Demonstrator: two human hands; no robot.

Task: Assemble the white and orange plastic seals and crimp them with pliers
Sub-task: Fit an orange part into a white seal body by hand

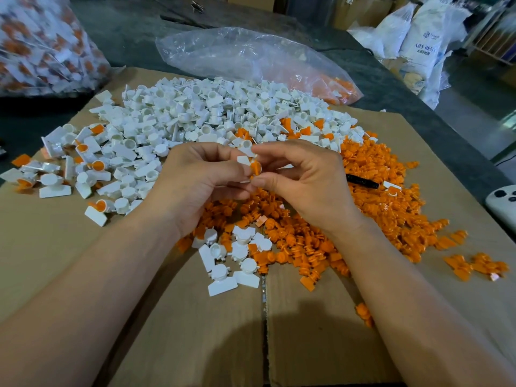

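Observation:
My left hand and my right hand meet above the middle of the cardboard. Between their fingertips sits a white seal body, pinched by the left hand, with an orange insert pinched by the right hand against it. A big heap of white seal bodies lies behind the hands. A heap of orange inserts spreads to the right and under my wrists. Assembled white-and-orange seals lie scattered at the left. A black handle, possibly the pliers, pokes out of the orange heap.
A clear plastic bag with orange pieces lies behind the heaps. A full bag of finished seals stands at the far left. White sacks stand at the back right. A white device sits at the right edge.

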